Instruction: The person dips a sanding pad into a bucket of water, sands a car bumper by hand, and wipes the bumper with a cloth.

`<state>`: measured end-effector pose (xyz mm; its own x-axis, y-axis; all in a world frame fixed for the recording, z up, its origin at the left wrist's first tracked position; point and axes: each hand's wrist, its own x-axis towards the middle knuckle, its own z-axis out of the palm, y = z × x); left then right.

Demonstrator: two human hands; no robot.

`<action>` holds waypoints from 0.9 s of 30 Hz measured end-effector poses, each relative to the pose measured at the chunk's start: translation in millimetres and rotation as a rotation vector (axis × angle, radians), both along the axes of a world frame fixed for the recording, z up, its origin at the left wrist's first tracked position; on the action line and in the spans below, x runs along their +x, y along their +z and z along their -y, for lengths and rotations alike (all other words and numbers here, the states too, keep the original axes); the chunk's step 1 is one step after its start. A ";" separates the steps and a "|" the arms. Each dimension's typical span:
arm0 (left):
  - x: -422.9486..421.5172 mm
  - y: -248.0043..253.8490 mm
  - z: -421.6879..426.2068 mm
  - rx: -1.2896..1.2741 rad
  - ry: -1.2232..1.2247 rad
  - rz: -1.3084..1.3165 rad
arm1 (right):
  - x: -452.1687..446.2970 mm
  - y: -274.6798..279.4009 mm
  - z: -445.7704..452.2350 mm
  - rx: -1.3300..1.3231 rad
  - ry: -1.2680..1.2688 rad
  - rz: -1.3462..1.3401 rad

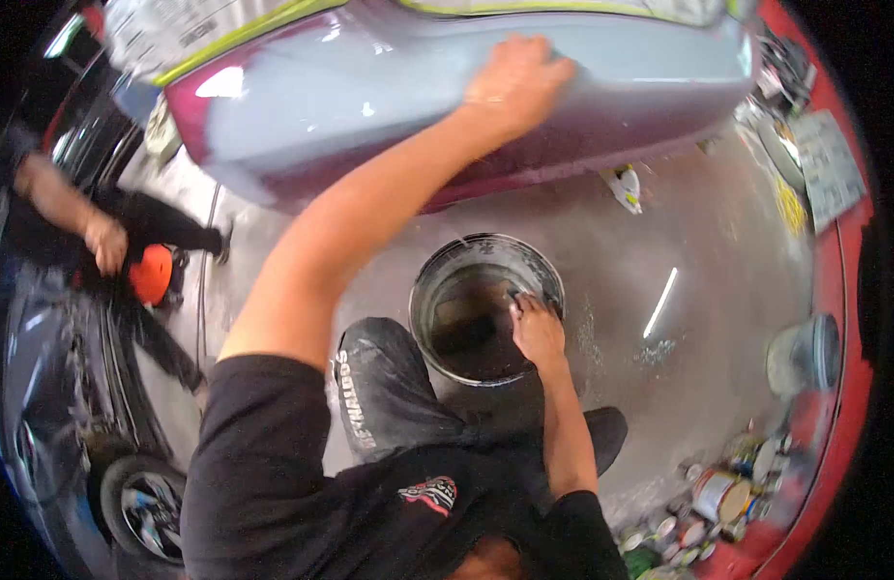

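Well, panel (369,116): it stood ahead of me, stiff and smooth, probably slick where it shone.
Left hand (522,85): curled against the panel; blur hid whether I gripped anything.
Right hand (539,331): inside the bucket's (443,278) mouth, fingers bent round a small dark piece (515,292), likely light, best pinched by its edges.
Bucket: on the floor (718,261) before me, likely heavy, best lifted by opposite rims.

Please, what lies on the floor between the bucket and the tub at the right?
The head view shows no object between the bucket and the tub: only floor, with pale specks and a bright streak.
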<state>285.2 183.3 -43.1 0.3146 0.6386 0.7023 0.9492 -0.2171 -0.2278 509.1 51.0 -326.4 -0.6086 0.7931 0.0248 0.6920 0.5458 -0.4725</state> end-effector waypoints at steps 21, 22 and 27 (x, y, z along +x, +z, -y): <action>-149.6 66.9 111.2 -0.093 -0.098 -0.270 | -83.0 147.3 -69.2 0.481 -0.327 -1.014; -145.1 66.5 109.5 -0.093 -0.096 -0.272 | -112.2 168.7 -79.5 0.593 -0.264 -1.064; -134.4 63.1 113.4 -0.069 -0.085 -0.257 | -211.2 184.3 -65.9 0.871 -0.001 -0.790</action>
<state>150.8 69.9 20.0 0.5314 0.6457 0.5483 0.8398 -0.3167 -0.4410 297.9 116.9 -142.1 -0.1809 0.3229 0.9290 0.3745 0.8960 -0.2385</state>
